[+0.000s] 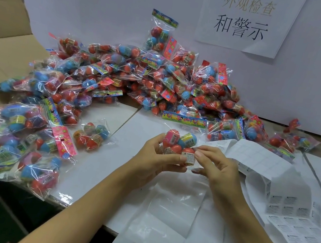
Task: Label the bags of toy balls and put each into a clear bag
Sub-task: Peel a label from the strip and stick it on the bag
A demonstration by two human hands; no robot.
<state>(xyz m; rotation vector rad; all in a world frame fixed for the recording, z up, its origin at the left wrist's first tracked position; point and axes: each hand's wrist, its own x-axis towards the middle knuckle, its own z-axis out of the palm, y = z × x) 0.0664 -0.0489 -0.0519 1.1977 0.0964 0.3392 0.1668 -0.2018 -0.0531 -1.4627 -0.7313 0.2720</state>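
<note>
Dozens of crinkly cellophane bags of toy balls (139, 87) lie heaped on the white table (125, 123), the balls round and glossy in red, blue and purple, under colourful card headers. A brown cardboard box flap (1, 33) stands at left. On the pale wall a paper sign (245, 18) reads "外观检查 和警示". Smooth clear bags (168, 219) lie flat near the edge, beside curling sheets of warning labels (295, 228). The left hand (153, 158) grips one ball bag (179, 144) above the table; the right hand (218, 165) pinches a white label (188, 157), headed "WARNING", against it.
</note>
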